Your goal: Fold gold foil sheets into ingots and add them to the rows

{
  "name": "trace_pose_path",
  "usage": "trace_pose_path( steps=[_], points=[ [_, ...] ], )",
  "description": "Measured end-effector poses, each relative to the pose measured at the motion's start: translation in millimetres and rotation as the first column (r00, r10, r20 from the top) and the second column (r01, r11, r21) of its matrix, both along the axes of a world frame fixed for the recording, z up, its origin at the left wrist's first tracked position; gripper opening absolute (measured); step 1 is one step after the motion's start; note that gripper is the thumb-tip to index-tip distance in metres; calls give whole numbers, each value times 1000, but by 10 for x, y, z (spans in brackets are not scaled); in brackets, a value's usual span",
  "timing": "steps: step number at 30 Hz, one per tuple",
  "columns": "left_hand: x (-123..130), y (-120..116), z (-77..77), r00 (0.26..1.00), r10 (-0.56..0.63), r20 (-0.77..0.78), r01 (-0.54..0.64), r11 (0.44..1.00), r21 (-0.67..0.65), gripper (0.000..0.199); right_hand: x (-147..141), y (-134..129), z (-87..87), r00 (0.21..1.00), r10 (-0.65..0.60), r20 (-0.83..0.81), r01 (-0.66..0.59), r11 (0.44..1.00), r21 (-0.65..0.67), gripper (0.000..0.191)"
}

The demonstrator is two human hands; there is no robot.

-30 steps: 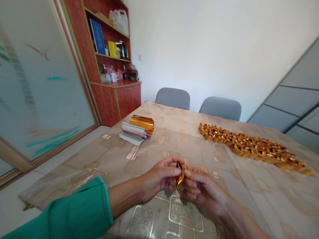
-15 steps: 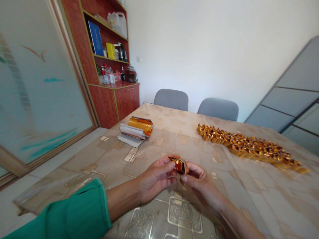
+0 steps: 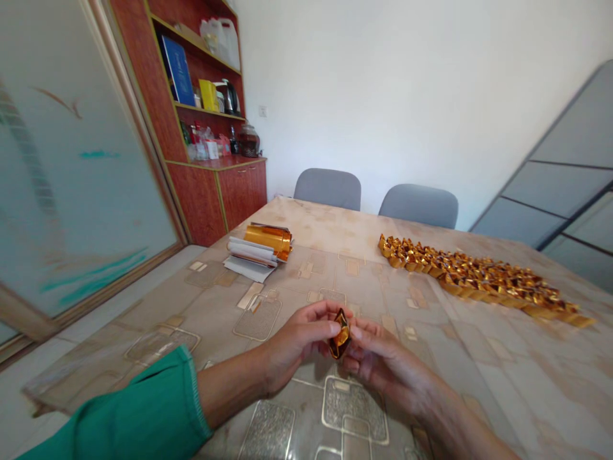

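Between my two hands is a small folded gold foil paper ingot (image 3: 340,337), pointed at its top and bottom ends, with an opening along its middle. My left hand (image 3: 306,332) pinches it from the left, thumb on the near face and fingers behind. From the right, my right hand (image 3: 380,351) grips its other side with thumb and fingers. Both hands are above the patterned tablecloth (image 3: 268,415). To the far left lies a stack of gold and white foil paper sheets (image 3: 268,239). Rows of finished gold paper ingots (image 3: 479,275) stand packed together on the right.
Two grey chairs (image 3: 328,187) stand behind the table's far edge. At the left back is a red wooden cabinet (image 3: 244,188) with bottles, a kettle and boxes on its shelves. A frosted glass door (image 3: 86,179) fills the left side.
The paper ingot has turned upright and its pointed, opened shape now faces me. My fingers have shifted on it; my right hand has moved slightly lower. The view has shifted a little.
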State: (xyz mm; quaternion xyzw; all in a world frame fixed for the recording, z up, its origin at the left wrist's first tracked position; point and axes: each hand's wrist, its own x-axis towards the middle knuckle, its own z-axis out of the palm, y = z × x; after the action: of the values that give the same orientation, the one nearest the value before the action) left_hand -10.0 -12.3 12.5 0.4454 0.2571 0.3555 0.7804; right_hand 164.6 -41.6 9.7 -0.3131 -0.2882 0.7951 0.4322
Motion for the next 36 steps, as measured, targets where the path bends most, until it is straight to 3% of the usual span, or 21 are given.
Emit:
trace_pose_path(
  steps=[6, 15, 21, 27, 36],
  points=[
    [3, -9, 26, 999, 29, -16, -30, 998, -47, 24, 0, 1, -46, 1000, 9, 15, -9, 1000, -8, 28],
    [42, -37, 9, 994, 86, -60, -86, 996, 4, 24, -2, 20, -84, 999, 32, -3, -32, 999, 20, 24],
    [13, -14, 31, 998, 9, -54, -13, 998, -65, 31, 13, 28, -95, 1000, -8, 5, 7, 999, 39, 28],
    [20, -2, 17, 996, 29, -89, -37, 996, -85, 27, 0, 35, -93, 999, 5, 42, -7, 1000, 26, 25],
    [-2, 9, -4, 1000, -6, -4, 5, 988, -153, 34, 15, 27, -132, 1000, -4, 13, 3, 1000, 29, 28]
  ],
)
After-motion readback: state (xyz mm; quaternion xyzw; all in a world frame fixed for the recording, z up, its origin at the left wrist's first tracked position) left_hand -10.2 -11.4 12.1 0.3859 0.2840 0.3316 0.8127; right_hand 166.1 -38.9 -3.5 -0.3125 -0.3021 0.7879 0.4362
